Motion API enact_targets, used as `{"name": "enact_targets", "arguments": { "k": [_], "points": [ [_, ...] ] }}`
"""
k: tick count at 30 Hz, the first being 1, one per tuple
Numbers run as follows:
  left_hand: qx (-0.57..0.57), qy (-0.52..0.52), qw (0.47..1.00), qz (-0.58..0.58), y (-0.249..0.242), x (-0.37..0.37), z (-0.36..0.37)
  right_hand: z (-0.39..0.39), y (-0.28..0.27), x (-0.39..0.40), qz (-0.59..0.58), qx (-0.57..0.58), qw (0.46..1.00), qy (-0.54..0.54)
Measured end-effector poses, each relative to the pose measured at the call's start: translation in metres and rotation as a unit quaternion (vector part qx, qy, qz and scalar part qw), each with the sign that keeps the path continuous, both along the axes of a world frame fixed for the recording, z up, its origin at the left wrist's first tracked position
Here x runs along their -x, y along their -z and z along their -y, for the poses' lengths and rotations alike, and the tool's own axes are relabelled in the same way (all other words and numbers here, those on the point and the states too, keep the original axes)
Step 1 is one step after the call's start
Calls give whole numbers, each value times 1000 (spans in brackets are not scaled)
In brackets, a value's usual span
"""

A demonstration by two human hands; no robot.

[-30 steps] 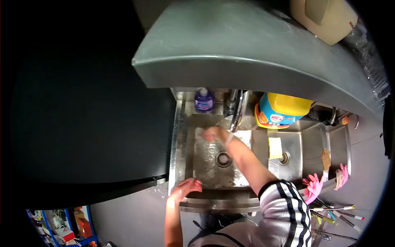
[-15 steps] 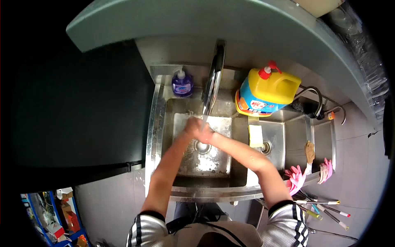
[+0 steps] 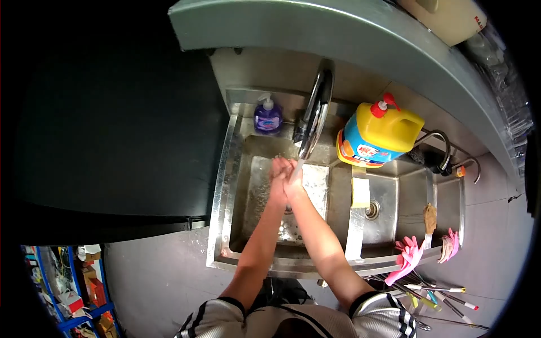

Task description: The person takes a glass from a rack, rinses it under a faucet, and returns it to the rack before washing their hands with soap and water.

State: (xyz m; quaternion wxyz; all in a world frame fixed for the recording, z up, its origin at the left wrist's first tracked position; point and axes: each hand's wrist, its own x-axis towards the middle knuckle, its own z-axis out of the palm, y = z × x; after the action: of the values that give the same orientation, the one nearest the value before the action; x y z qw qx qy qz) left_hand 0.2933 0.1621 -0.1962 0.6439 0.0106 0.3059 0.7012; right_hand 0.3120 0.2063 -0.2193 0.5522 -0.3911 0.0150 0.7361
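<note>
Over the left sink basin [image 3: 239, 194], my left hand [image 3: 277, 173] and my right hand [image 3: 293, 179] press against each other, fingers pointing away from me. Neither holds an object, and the fingers look mostly stretched out, though they partly overlap. A stream of water [image 3: 299, 165] from the chrome faucet [image 3: 316, 112] runs onto my right hand. Behind the basin, on the ledge, stands a purple pump bottle of hand soap [image 3: 267, 119]. To the right is a big yellow jug [image 3: 389, 129] with a red pump and a blue label.
A yellow-and-white sponge [image 3: 360, 192] lies on the divider beside the second basin [image 3: 383, 222]. Pink rubber gloves [image 3: 410, 256] hang over the front edge at right. A grey shelf [image 3: 315, 28] overhangs the sink. A black surface [image 3: 112, 141] borders it on the left.
The view has shifted, so the sink appears farther right. My hands, crossed at the wrists and blurred before, now lie side by side with fingers extended. Water still runs.
</note>
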Motion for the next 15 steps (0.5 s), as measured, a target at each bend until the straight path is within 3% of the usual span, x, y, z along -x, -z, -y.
{"name": "enact_targets", "arguments": {
  "k": [1,2,3,6,9,12,15],
  "points": [
    [-20,18,982,185,45,3,-12,1,-14,5,-4,-11,1000,18],
    [-32,40,982,182,43,2,-9,2,-20,5,-6,-21,999,34],
    [-40,61,981,179,42,1,-1,4,-27,-1,-35,-11,999,-2],
    [-58,119,978,159,45,3,-5,-15,5,-17,26,-77,984,-159],
    [-65,166,972,150,61,-1,-35,-22,-1,-13,308,-108,943,-63],
    [-60,173,974,135,72,1,-49,7,-48,-9,614,-65,784,-66],
    [-7,102,991,88,45,-11,-36,13,20,-22,339,-191,918,-74]
  ]
}}
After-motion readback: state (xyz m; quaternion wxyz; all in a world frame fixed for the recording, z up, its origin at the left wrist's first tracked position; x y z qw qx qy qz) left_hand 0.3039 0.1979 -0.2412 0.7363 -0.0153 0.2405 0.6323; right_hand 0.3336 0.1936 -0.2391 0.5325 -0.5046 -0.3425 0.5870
